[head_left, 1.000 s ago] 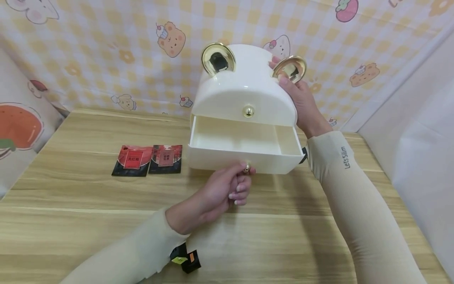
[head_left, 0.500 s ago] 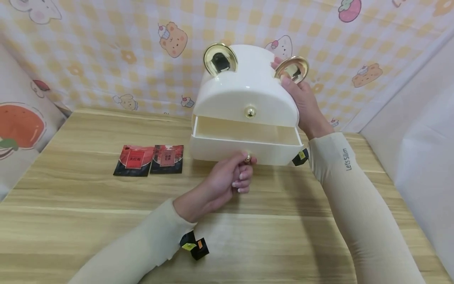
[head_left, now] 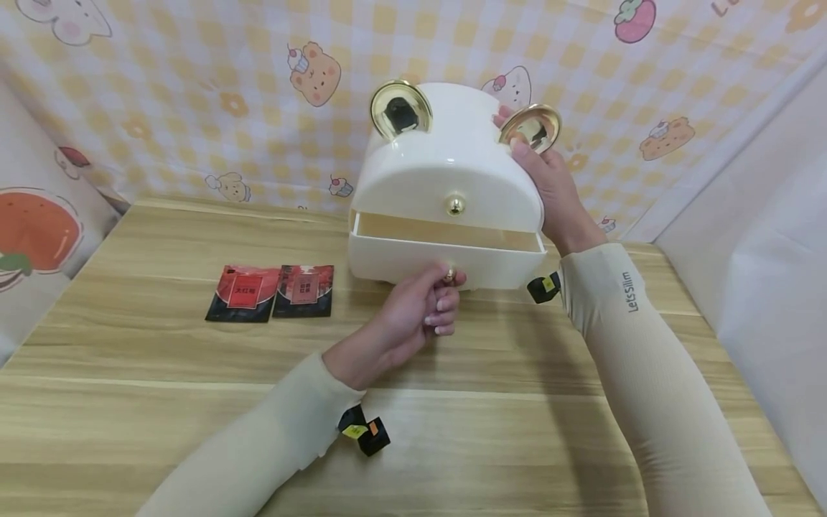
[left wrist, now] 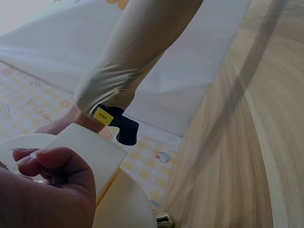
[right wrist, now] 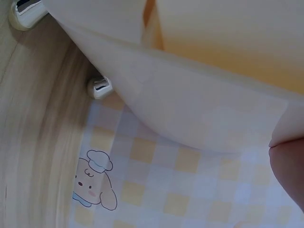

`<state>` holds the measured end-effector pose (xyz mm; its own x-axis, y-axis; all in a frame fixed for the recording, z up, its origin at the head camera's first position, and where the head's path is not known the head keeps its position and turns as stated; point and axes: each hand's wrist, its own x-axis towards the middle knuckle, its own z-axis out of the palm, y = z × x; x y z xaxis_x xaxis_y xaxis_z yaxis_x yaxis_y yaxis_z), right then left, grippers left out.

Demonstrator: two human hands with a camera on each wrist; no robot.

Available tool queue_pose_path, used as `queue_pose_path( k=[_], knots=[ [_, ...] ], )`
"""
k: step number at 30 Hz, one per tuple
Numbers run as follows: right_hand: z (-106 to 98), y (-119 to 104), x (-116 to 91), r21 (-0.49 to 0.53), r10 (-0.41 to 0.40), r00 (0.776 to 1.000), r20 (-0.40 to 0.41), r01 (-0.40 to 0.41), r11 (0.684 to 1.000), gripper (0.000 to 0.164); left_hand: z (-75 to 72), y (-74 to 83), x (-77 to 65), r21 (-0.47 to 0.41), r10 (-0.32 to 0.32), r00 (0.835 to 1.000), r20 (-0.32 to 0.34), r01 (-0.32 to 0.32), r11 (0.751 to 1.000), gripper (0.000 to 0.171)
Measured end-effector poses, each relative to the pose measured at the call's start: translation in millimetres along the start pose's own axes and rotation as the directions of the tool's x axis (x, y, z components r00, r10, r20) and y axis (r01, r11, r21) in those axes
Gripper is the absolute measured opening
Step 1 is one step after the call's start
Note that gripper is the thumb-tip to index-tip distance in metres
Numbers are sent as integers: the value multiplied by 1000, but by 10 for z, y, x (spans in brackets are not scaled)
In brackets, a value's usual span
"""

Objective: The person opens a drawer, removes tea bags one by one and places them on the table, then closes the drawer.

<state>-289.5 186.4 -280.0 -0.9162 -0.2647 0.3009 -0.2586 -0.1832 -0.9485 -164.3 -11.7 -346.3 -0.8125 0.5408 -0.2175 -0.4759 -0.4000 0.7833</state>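
A white drawer box (head_left: 446, 179) with a rounded top and two gold, eye-like discs stands at the back of the table. Its lower drawer (head_left: 388, 257) is pulled partly out, showing a narrow strip of its inside. My left hand (head_left: 408, 312) pinches the gold knob (head_left: 450, 275) on that drawer between thumb and index finger, its other fingers curled. With thumb and fingers on either side of the right gold disc (head_left: 531, 129), my right hand (head_left: 558, 194) holds the box's upper right side. Seen from the right wrist, the box's side wall (right wrist: 190, 104) fills the upper part.
Left of the box, two red and black sachets (head_left: 243, 293) lie side by side on the wooden table (head_left: 161, 359). A checked cloth (head_left: 258, 143) with cartoon prints hangs close behind. A black wrist camera (head_left: 544, 287) sits near the drawer's right corner.
The lower drawer has slid inward, so less of its inside shows. My left hand has moved forward with the knob, while my right hand stays on the box.
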Motion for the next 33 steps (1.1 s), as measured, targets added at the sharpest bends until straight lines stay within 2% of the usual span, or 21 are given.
queue_pose_path(
  k=[6,13,19,26,33],
  knots=[
    [-22,0,-6,1,16,1000,19,-16,1000,53,-11,4,64,-10,12,1000,-15,-12,1000,26],
    [-7,20,8,27,-22,1000,-1,22,999,55,-33,16,148,-36,23,999,-38,-24,999,26],
    [-6,22,3,3,-22,1000,-2,22,1000,53,-36,37,217,-54,44,998,-44,-47,997,24],
    [-60,-1,-30,-12,53,999,12,-53,999,52,-45,57,259,-67,48,997,-60,-52,996,26],
    [-76,11,-39,-14,56,998,24,-56,998,52,-71,62,297,-51,52,996,-74,-56,997,27]
  ],
)
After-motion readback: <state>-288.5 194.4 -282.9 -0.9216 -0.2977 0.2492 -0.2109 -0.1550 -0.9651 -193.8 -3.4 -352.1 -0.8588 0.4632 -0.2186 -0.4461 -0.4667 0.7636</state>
